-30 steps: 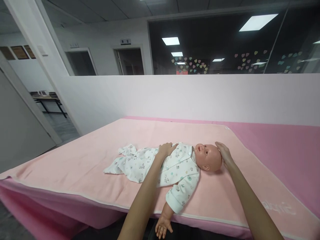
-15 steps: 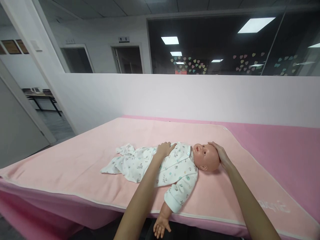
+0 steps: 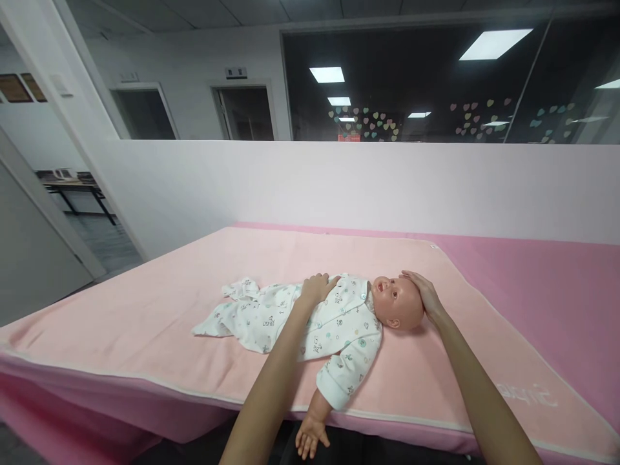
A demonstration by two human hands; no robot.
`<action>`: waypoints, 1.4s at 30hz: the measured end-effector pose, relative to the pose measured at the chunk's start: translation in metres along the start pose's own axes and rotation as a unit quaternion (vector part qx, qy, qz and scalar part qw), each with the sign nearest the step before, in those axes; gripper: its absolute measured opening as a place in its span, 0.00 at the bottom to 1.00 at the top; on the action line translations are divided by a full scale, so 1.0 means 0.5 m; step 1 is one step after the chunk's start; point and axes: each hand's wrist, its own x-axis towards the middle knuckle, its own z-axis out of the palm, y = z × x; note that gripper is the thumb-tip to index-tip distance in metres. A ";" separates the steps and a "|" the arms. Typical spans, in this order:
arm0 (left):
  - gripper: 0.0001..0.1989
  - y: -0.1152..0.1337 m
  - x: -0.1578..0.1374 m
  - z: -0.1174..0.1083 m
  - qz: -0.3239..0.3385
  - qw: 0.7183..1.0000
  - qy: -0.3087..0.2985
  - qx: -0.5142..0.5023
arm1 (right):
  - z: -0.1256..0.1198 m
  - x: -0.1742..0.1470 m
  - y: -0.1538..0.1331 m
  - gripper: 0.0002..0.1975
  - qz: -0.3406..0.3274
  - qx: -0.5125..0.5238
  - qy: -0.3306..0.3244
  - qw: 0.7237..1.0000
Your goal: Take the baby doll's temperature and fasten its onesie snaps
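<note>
A baby doll (image 3: 398,303) lies on its back across a peach-pink mat (image 3: 159,310), its head to the right. It wears a white printed outfit (image 3: 334,326) with small animals and dots; the legs of the outfit trail to the left. My left hand (image 3: 317,287) rests flat on the doll's belly, fingers stretched out over the cloth. On the crown of the doll's head lies my right hand (image 3: 425,294), its fingers extended along the far side. One doll arm (image 3: 317,420) hangs over the near edge of the mat, palm up.
Under the mat spreads a darker pink cover (image 3: 547,278), draping down at the front left. A white low wall (image 3: 363,187) with a window above it stands behind. At the far left, a doorway shows a desk (image 3: 72,184) in another room.
The view has shifted very slightly. Both hands keep their places on the doll, with the right fingers lifted a touch at the head's far side.
</note>
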 end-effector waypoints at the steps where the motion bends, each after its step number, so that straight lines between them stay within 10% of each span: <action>1: 0.30 0.000 0.000 0.000 0.000 1.000 0.000 0.001 | -0.003 0.004 0.003 0.22 -0.013 0.005 0.020 1.000; 6: 0.30 0.000 0.001 -0.001 -0.003 1.000 -0.002 0.002 | -0.013 0.012 0.009 0.25 -0.065 0.001 0.083 0.994; 12: 0.30 0.000 -0.001 -0.002 -0.001 1.000 0.000 -0.004 | 0.000 -0.007 -0.007 0.22 0.017 -0.031 -0.074 0.997; 22: 0.31 0.001 -0.001 0.000 -0.002 1.000 0.004 0.002 | -0.018 0.010 0.009 0.21 -0.065 0.013 0.088 0.994; 28: 0.29 0.001 -0.001 0.000 -0.001 1.000 0.002 0.005 | -0.007 -0.002 0.004 0.21 0.026 -0.018 -0.066 0.997; 36: 0.30 0.004 -0.004 -0.004 -0.002 1.000 -0.001 0.011 | -0.018 0.012 0.008 0.22 -0.017 0.036 0.056 0.998; 42: 0.29 0.001 -0.002 -0.001 -0.001 1.000 0.002 0.001 | -0.002 -0.006 -0.002 0.22 0.042 -0.005 -0.061 0.997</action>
